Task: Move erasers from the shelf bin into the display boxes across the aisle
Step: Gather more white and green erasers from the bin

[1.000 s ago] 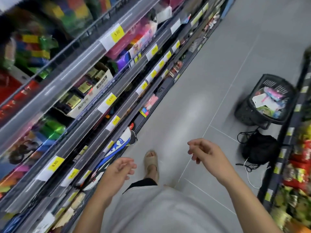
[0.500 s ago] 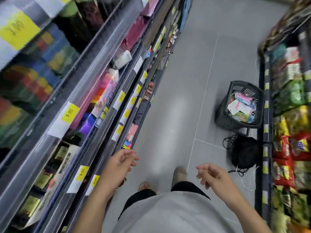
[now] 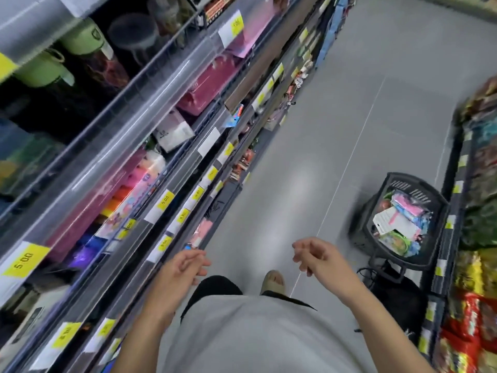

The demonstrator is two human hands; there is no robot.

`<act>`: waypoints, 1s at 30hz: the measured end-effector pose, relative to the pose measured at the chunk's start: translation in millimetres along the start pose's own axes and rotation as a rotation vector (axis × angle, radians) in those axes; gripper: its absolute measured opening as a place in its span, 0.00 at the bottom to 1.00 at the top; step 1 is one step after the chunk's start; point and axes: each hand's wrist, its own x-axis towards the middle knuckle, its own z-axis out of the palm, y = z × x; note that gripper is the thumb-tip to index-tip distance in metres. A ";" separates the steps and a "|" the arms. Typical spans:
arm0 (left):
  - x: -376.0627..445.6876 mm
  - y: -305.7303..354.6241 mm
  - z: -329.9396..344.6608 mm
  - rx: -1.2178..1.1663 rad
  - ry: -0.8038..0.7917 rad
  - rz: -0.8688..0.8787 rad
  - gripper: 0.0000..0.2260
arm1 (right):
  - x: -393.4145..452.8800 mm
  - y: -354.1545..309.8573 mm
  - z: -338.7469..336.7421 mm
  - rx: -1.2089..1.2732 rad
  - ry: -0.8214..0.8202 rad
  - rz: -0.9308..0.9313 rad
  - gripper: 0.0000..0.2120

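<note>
1. Left hand (image 3: 185, 267) and right hand (image 3: 317, 255) hang loosely curled, holding nothing, over the aisle floor (image 3: 336, 130).
2. Erasers and their bin cannot be picked out on the blurred shelves (image 3: 150, 168); next, seemingly, a reach for the bin.

The person has walked further along the aisle. The black plastic basket (image 3: 398, 219) now sits closer, at 3 o'clock. Both empty hands, left hand (image 3: 180, 273) and right hand (image 3: 320, 258), have come nearer together.
</note>
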 end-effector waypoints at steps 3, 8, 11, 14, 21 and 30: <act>7.6 14.7 10.3 -0.058 0.043 -0.012 0.06 | 34.1 -41.2 -14.6 -0.017 -0.066 -0.060 0.07; 28.5 56.6 2.4 -0.144 0.098 0.044 0.06 | 79.0 -106.8 -11.8 -0.094 -0.142 -0.183 0.06; 36.1 97.4 -13.8 -0.189 0.126 0.146 0.08 | 96.2 -139.6 -2.4 -0.092 -0.164 -0.253 0.07; 31.3 146.2 -32.2 -0.145 0.175 0.310 0.11 | 106.1 -175.8 8.2 -0.069 -0.226 -0.345 0.08; -27.3 264.7 -61.9 0.025 0.404 0.750 0.10 | 121.5 -288.0 28.4 -0.072 -0.440 -0.692 0.07; -53.1 331.7 -93.1 0.638 1.318 0.838 0.13 | 112.8 -457.4 48.2 -0.284 -0.620 -1.176 0.07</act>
